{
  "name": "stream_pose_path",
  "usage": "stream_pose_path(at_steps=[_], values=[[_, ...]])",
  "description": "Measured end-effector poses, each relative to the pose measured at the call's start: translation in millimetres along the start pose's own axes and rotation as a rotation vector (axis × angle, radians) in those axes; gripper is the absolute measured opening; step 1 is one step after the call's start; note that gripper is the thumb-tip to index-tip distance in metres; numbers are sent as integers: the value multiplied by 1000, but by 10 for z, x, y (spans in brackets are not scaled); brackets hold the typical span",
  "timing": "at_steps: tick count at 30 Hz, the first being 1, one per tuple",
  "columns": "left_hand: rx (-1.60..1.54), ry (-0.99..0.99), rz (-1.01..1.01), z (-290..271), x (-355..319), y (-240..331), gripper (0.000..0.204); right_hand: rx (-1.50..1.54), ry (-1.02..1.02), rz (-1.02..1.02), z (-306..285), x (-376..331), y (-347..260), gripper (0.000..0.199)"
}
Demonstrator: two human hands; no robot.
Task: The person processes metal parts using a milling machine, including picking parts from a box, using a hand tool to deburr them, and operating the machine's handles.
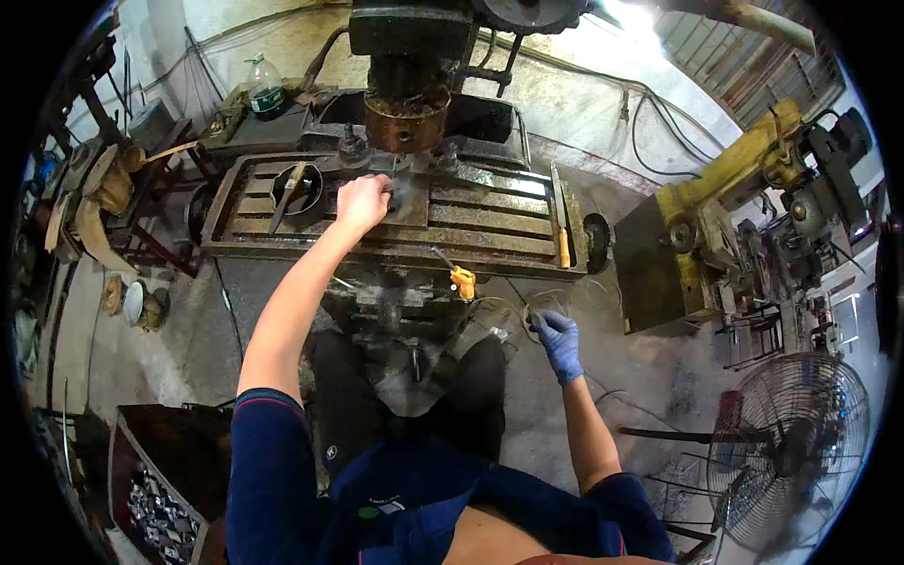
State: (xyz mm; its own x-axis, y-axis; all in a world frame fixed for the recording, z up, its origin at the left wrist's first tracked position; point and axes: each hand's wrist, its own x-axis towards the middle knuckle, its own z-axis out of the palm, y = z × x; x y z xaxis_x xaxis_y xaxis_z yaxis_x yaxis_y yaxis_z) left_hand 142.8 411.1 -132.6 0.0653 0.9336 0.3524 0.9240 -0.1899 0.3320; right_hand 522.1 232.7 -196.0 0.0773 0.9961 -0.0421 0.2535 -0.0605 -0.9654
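My left hand, bare, reaches over the slotted machine table, just below the spindle head. Its fingers are bent together beside the work area; whatever they grip is hidden. In a blue glove, my right hand is closed in front of the table, to the right of my knees. At its fingertips shows a small greyish rounded piece, whose kind I cannot make out. Between the hands, a yellow air blow gun hangs at the table's front edge. A dark pot with a brush in it stands left of my left hand.
A long file with a wooden handle lies along the table's right end. A pedestal fan stands at lower right, near a yellow-green machine. At lower left is a bin of small metal pieces. A plastic bottle stands behind.
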Motion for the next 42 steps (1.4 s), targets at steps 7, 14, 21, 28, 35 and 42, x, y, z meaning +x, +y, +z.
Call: stream_pose_path(at_steps=[7,14,21,28,35,42], values=[[-19,71,101,282,289,-41,18,-182,50,-57,-242,-66,-208,23],[-2,64,-153,254,306,43,26,-134,148,-285,-513,128,-1055,17],[-167,9,-262,302,461,-95,39,-82,513,-1094,-970,908,-3294,40],[-243,38,-191,325,501,-140,38,-988,805,-1631,-795,739,-4600,35],[-202,1,-274,261,485,-180,32,185,271,-1183,-597,643,-3593,35],[-223,0,-275,406,537,-168,31,-71,296,-1258,-445,454,-3264,36]])
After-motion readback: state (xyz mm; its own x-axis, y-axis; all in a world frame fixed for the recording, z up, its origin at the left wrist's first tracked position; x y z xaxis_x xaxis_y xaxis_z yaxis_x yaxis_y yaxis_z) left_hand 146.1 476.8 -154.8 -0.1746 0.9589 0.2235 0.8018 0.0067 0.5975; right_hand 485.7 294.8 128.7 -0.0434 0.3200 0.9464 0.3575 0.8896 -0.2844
